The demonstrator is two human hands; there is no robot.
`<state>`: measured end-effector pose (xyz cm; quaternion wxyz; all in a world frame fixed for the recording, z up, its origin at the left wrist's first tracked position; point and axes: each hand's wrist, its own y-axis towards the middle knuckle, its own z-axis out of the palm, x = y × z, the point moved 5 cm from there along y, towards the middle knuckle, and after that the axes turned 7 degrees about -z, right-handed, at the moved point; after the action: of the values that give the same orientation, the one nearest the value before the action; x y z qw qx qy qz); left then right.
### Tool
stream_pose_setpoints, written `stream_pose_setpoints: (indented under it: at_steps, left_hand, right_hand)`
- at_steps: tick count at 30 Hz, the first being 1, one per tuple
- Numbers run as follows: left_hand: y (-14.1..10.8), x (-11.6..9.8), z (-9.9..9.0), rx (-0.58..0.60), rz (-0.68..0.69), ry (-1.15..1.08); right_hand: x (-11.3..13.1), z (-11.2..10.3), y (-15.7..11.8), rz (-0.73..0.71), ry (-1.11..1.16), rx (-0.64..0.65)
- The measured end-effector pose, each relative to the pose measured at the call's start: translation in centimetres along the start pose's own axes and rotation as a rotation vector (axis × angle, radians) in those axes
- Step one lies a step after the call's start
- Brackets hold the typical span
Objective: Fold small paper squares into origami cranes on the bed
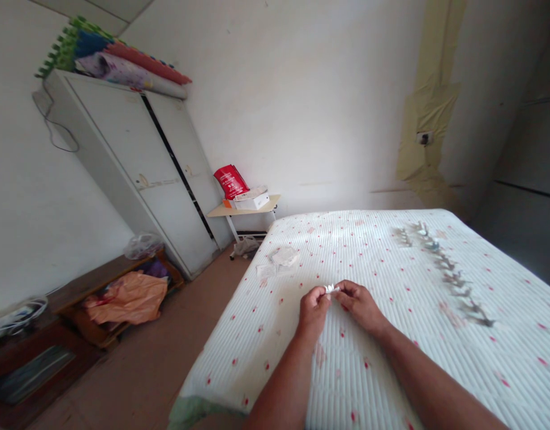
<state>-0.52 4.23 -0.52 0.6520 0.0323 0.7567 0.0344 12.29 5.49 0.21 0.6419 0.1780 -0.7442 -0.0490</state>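
My left hand [314,301] and my right hand [358,303] meet over the bed, both closed at the fingertips. Between them they pinch a small white folded piece [331,288] with pointed tips, which looks like paper. The fingers cover part of it. Up and to the left of my hands, a stack of thin white sheets [285,257] lies on the quilted bedcover [297,346], with flat pale pieces [266,272] beside it. Over on the right, a row of small grey and white folded-looking pieces [454,278] runs along the cover; their exact kind is blurred.
Beyond the bed's far left corner stands a small table [218,211] with a red bag [231,181] and a white box [253,201]. A tall grey cabinet [117,131] carries rolled mats [126,71]. Low wooden furniture [89,280] with an orange bag [129,297] lines the left.
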Motion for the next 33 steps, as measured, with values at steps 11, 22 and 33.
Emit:
stream_pose_setpoints:
  at_steps: [11,22,33]
  left_hand:
    - [-0.04,-0.40,-0.02,0.023,0.007,-0.081]
    - [0.14,0.39,0.16,0.070,0.019,-0.085]
    - [0.22,0.43,0.06,0.126,-0.017,-0.019]
  right_hand:
    - [0.69,-0.04,-0.10,-0.006,0.049,0.035]
    - [0.47,-0.29,-0.11,-0.059,0.091,-0.003]
    - [-0.28,0.15,-0.08,-0.026,0.176,0.043]
